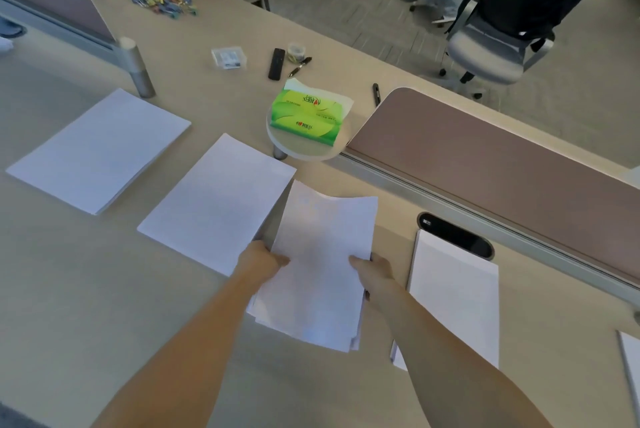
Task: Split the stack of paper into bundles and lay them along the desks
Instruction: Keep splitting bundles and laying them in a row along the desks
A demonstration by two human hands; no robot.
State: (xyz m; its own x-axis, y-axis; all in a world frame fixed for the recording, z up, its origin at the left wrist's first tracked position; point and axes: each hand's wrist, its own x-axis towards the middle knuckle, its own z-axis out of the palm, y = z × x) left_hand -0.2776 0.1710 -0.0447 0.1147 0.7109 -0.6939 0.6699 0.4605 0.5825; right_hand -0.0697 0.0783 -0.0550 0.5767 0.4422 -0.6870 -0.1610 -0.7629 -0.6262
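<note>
Head view: paper bundle (322,268) in the grip of left hand (261,259) and right hand (373,272).

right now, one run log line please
left hand: grips paper stack | right hand: grips paper stack | laid bundles on desk both sides

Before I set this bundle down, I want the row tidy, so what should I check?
1. Grip: left hand and right hand hold the held bundle by its sides: ok.
2. Sheets squared: its edges are fanned: not ok.
3. Gap between middle bundle and right bundle: the desk there is hidden under the paper: cannot tell.
4. Tissue box away from the row: ok.
5. Left bundle and middle bundle lie flat: ok.
</note>
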